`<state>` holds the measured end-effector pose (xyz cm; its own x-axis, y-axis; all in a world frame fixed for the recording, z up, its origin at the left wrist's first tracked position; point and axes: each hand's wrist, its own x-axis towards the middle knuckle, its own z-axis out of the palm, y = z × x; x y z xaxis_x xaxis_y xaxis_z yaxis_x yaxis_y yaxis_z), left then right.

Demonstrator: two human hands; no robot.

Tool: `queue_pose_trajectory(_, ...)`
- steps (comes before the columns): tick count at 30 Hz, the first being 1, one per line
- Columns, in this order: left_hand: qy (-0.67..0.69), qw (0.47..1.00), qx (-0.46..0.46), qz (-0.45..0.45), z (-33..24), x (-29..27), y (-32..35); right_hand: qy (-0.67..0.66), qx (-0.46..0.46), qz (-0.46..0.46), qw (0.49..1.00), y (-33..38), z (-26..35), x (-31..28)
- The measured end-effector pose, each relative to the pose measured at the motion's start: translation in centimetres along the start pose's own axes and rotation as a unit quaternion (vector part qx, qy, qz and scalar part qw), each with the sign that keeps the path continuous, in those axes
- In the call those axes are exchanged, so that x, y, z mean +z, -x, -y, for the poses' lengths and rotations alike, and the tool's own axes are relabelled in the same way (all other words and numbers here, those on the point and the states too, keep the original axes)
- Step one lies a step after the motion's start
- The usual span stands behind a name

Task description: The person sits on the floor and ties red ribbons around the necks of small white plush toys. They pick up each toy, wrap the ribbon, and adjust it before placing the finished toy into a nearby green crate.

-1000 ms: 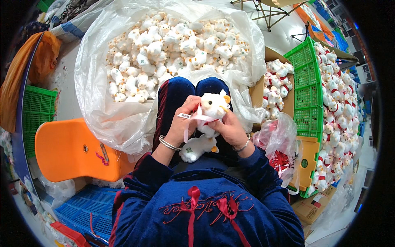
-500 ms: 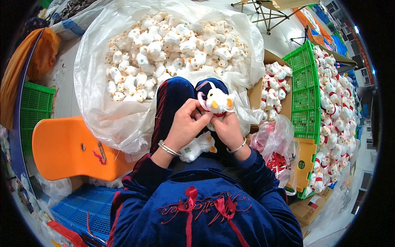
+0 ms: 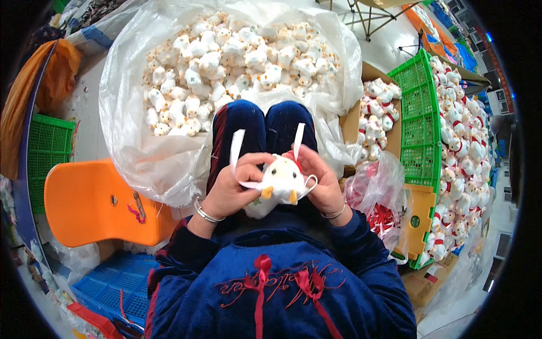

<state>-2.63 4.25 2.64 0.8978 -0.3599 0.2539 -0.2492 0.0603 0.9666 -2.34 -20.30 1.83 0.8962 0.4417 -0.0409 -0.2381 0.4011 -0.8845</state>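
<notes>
My left hand (image 3: 240,183) and right hand (image 3: 319,182) grasp a white plush toy (image 3: 280,176) between them, above my velvety blue trousers (image 3: 289,127); exact pinch partly hidden. Lower plush toy (image 3: 258,209) mostly covered by the first. Pile fluffy, held head rounded. Flat pale ribbon ends (image 3: 298,139) stand up at both hands; plastic sheeting (image 3: 144,164) crinkled, translucent

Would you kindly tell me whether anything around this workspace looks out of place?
Only something minor: a small red tangle lies by a slim tool on the orange chair, looking like a stray scrap, since similar red material is gathered in the clear bag at right. The held plush toy shows no obvious damage.
</notes>
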Motion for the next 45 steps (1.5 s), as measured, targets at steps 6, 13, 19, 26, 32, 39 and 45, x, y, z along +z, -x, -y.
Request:
queue_pose_trajectory(6,-0.176,0.974,0.093,0.105,-1.4,0.5,4.8,0.272,0.097,0.119,0.95,3.2,1.8,-0.4)
queue_pose_trajectory(13,-0.118,0.966,0.061,0.223,-4.1,0.7,6.5,0.296,0.105,0.182,0.932,6.0,3.3,1.6)
queue_pose_trajectory(19,-0.101,0.955,0.023,0.277,-3.6,0.7,6.0,0.327,0.043,0.183,0.926,6.6,2.9,0.7)
queue_pose_trajectory(26,-0.04,0.971,0.039,0.234,-1.6,1.4,5.8,0.31,0.023,0.161,0.937,6.5,3.0,0.6)
queue_pose_trajectory(32,0.003,0.973,0.022,0.229,-1.1,1.3,4.4,0.292,0.073,0.22,0.928,5.6,3.8,0.0)
queue_pose_trajectory(39,0.081,0.971,-0.048,0.222,0.1,1.1,3.8,0.261,0.096,0.225,0.934,5.5,3.3,-0.3)
queue_pose_trajectory(45,0.094,0.961,-0.109,0.237,0.1,1.2,3.2,0.256,0.091,0.23,0.934,5.5,3.4,-0.4)
